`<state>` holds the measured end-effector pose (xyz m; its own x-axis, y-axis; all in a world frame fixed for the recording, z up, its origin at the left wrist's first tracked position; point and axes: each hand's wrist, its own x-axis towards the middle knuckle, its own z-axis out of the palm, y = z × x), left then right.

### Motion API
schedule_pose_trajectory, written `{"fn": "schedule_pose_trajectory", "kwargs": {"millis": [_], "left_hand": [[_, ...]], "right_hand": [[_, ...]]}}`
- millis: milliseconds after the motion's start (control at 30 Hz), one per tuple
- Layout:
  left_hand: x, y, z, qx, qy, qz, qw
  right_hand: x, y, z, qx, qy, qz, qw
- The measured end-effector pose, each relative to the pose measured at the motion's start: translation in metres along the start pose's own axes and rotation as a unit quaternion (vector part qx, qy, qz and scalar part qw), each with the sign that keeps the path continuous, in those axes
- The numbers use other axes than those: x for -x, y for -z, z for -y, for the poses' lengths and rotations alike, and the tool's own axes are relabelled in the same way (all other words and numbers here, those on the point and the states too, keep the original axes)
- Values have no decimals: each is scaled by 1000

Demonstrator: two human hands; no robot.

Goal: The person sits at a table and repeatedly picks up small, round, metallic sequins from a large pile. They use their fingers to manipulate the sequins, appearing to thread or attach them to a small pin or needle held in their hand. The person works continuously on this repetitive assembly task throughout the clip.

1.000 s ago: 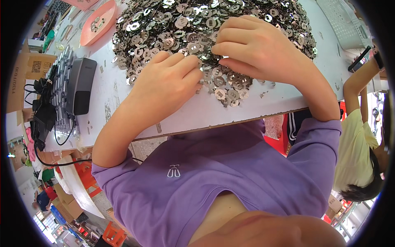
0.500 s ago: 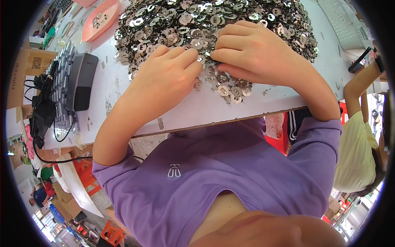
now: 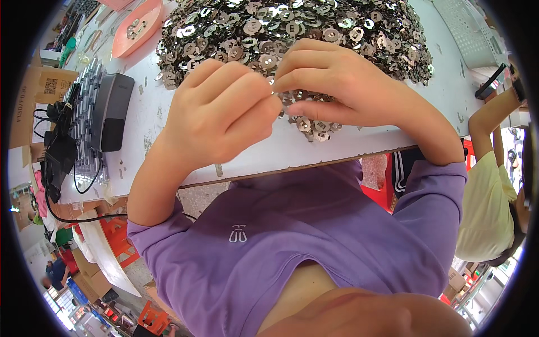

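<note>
A large heap of small, shiny, round metal discs with cut-out slots [image 3: 252, 25] lies on the white table in front of me. My left hand [image 3: 222, 112] is raised at the heap's near edge, its fingers curled and closed; whatever they may hold is hidden. Just to its right, my right hand [image 3: 342, 84] hovers over the front of the heap. Its fingers point left and the thumb stands apart from them, with discs showing in the gap. The fingertips of both hands nearly meet. A few loose discs [image 3: 314, 132] lie below my right thumb.
On the left are a pink tray [image 3: 149, 33] with a few metal pieces, a dark grey box-shaped device [image 3: 115, 112], clear tubes and black cables [image 3: 59, 149]. A white perforated basket [image 3: 466, 33] stands back right. Another person's arm [image 3: 494, 112] rests near the right table edge.
My left hand has lifted and turned, coming closer to me. My right hand has shifted slightly left and nearer, and its thumb now stands further from the fingers.
</note>
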<state>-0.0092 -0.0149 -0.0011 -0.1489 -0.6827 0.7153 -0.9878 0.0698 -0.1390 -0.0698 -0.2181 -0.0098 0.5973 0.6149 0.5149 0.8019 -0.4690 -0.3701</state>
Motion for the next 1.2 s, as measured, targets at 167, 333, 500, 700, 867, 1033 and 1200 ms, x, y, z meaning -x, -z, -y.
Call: {"fn": "schedule_pose_trajectory", "kwargs": {"millis": [167,333,500,700,867,1033,1200], "left_hand": [[1,5,-3,-41,-36,-40,998],[1,4,-3,-54,-58,-64,995],[0,6,2,-35,-49,-53,997],[0,4,2,-22,-29,-39,999],[1,1,-9,197,213,17,957],[-3,6,-10,565,482,21,669],[-2,8,-1,621,493,84,603]], "right_hand": [[-1,0,10,-27,3,-52,998],[-3,-10,10,100,106,-162,976],[-2,-6,3,191,178,-188,947],[-1,-5,6,182,167,-161,956],[-2,-2,11,77,92,-153,981],[-4,2,8,34,77,-193,978],[-6,-5,6,75,116,-204,969]]}}
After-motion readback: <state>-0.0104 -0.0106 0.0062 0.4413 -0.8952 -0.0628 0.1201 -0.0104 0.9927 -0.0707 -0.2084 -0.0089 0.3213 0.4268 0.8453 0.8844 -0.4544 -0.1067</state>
